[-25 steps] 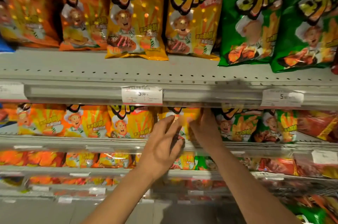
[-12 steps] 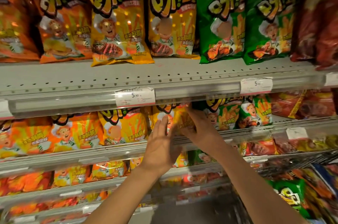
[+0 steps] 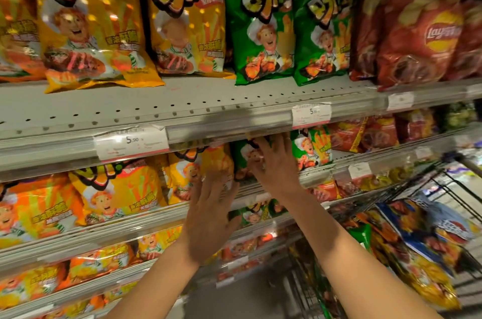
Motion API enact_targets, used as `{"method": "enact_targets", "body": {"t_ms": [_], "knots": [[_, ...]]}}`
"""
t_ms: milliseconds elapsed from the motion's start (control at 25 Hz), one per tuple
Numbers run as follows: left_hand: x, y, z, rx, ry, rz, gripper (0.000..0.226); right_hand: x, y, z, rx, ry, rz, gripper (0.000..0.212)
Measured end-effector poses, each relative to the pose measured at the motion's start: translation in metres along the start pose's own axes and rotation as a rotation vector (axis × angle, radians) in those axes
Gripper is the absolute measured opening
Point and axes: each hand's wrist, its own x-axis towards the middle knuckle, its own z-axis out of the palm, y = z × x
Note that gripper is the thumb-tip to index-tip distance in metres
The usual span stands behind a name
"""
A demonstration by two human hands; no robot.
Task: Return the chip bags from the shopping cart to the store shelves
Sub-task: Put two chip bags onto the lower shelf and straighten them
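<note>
A small yellow chip bag (image 3: 206,172) stands on the second shelf (image 3: 300,183), among other yellow bags. My left hand (image 3: 211,217) is spread flat with straight fingers just in front of and below that bag. My right hand (image 3: 273,162) lies with straight fingers against a small green chip bag (image 3: 243,162) beside it, under the upper shelf's edge. Neither hand grips anything. The shopping cart (image 3: 407,188) stands at the lower right, with several chip bags (image 3: 417,240) in it.
The upper shelf (image 3: 182,110) carries large yellow, green and red chip bags. Price tags (image 3: 131,142) hang on its front rail. Lower shelves hold more small bags. The cart's wire rim is close to my right forearm.
The view has swung right, bringing the cart into sight. My right hand has let go of the yellow bag and shifted onto the green bag; my left hand has dropped slightly.
</note>
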Motion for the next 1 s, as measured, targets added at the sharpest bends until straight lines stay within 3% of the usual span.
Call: {"method": "enact_targets", "body": {"t_ms": [160, 240, 360, 520, 800, 1000], "knots": [[0.002, 0.007, 0.012, 0.069, -0.039, -0.072, 0.064, 0.020, 0.013, -0.004, 0.042, -0.101, -0.012, 0.064], [0.009, 0.020, 0.016, 0.028, 0.010, -0.118, 0.062, 0.012, 0.019, -0.009, 0.134, -0.034, -0.066, 0.061], [0.027, 0.053, 0.025, -0.104, 0.075, -0.015, 0.057, -0.027, 0.045, -0.008, 0.286, 0.154, -0.040, 0.056], [0.060, 0.107, 0.067, -0.203, 0.059, 0.151, 0.048, -0.111, 0.122, 0.009, 0.455, 0.177, 0.131, 0.050], [0.119, 0.237, 0.195, -0.342, -0.305, 0.106, 0.052, -0.267, 0.324, 0.043, 0.601, -0.144, 0.750, 0.045], [0.151, 0.303, 0.271, -0.297, -0.647, 0.000, 0.065, -0.321, 0.447, 0.031, 0.669, -0.192, 1.040, 0.047]]}}
